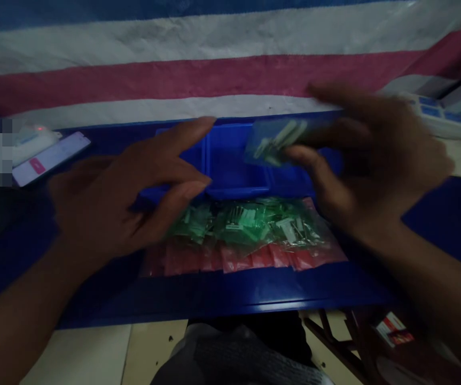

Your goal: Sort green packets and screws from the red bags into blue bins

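Note:
Between the thumb and fingers of my right hand (370, 155) is a small clear plastic bag (272, 141) with pale white pieces inside, held above the right part of a blue divided tray (234, 190). My left hand (134, 192) hovers over the tray's left side, thumb and index finger apart, with nothing between them. In front of the tray lie several greenish clear bags (240, 222) containing white plugs and metal screws. Beneath those bags show pink-red plastic bags (238, 259). Both hands are somewhat blurred.
A phone (52, 159) lies at the left on the blue table (230, 294). Behind it hangs a striped tarp (198, 80). A white box with blue compartments (438, 112) stands at the right. Below right, a small red-and-white pack (394, 329) rests on a dark stool.

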A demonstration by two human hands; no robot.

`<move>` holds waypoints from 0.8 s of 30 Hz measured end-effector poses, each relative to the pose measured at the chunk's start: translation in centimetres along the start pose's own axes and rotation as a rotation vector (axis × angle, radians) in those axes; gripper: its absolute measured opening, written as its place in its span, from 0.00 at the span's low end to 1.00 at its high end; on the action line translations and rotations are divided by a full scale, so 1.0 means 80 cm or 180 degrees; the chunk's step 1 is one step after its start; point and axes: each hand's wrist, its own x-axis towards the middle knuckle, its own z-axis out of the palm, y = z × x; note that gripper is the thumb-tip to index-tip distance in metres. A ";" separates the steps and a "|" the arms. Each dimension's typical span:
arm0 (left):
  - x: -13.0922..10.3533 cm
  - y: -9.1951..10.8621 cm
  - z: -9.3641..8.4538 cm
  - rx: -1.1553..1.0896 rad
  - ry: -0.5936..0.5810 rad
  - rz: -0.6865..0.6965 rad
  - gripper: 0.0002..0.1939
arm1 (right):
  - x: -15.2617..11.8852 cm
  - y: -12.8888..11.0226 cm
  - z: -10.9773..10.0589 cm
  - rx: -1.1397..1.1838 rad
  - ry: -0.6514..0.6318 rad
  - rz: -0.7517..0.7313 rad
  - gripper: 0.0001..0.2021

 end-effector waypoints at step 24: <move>0.007 -0.043 0.026 0.0582 0.0366 0.1106 0.12 | 0.001 0.077 -0.012 -0.0512 -0.1467 0.0199 0.10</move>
